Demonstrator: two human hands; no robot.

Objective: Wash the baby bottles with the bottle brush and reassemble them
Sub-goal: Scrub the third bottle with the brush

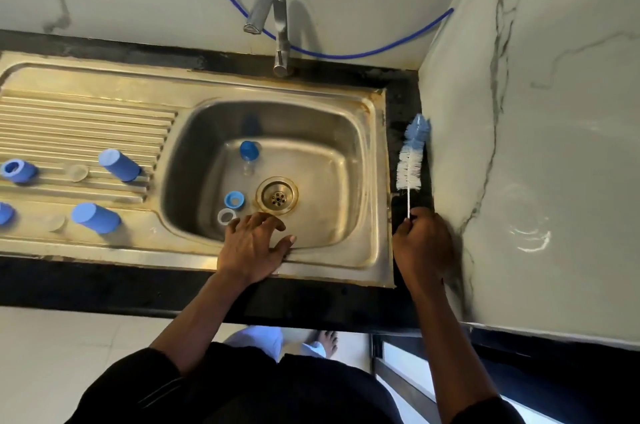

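Note:
In the steel sink basin [194, 160] lie a blue cap [248, 150], a clear teat [247, 168], a blue screw ring [233, 199] and a white ring [227, 216]. My left hand [254, 243] hovers with relaxed fingers over the basin's front edge, just right of the white ring, holding nothing. My right hand [422, 243] pinches the thin white handle of the bottle brush [412, 157], whose blue and white bristles lie on the dark counter strip beside the right wall. Two blue bottles [119, 165] [96, 217] lie on the drainboard.
On the ribbed drainboard [69, 119] also sit a blue ring [17, 170], another blue piece [5, 212] at the left edge and a clear teat [77, 172]. The tap [273, 18] is off. A blue hose [346, 55] hangs behind it. A marble wall [519, 146] stands close on the right.

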